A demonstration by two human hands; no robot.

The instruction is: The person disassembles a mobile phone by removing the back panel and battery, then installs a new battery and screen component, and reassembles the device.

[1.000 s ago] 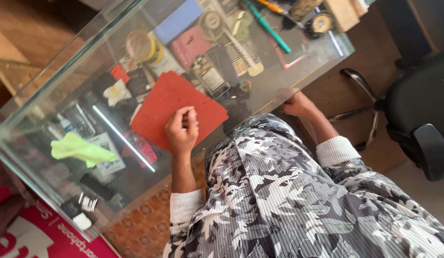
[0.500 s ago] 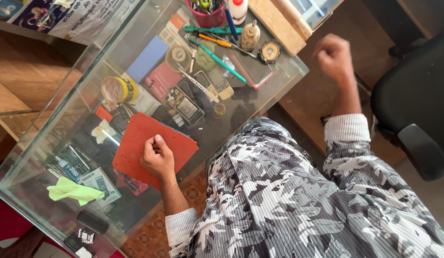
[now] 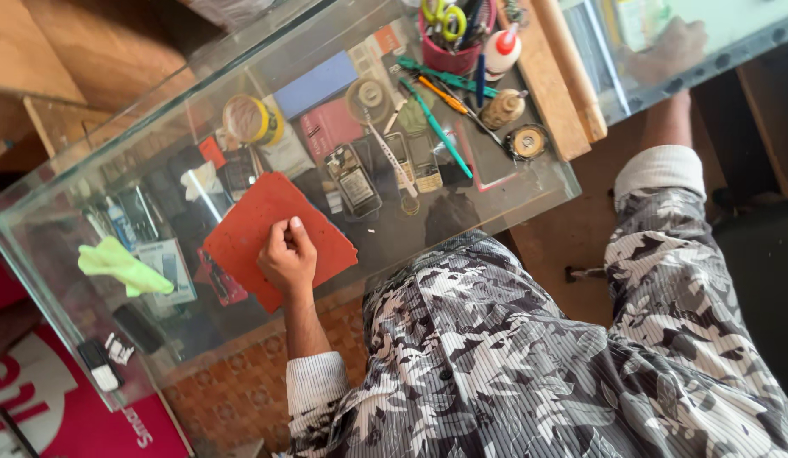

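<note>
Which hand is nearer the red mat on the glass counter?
Left. The left hand rests closed on the red mat; the right hand is far off, reaching behind the counter's far end.

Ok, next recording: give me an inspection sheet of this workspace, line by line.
Surface: glass counter, see-through, with goods on the shelf beneath.
Job's things: red mat lying flat on the glass.
Clutter: tape roll, green cloth, pink tool cup, glue bottle, small phones.
Hands: left hand closed, resting on the red mat; right hand on a second glass top.
Cables: nothing seen.
Surroundings: wooden strip, wood furniture, red banner.
</note>
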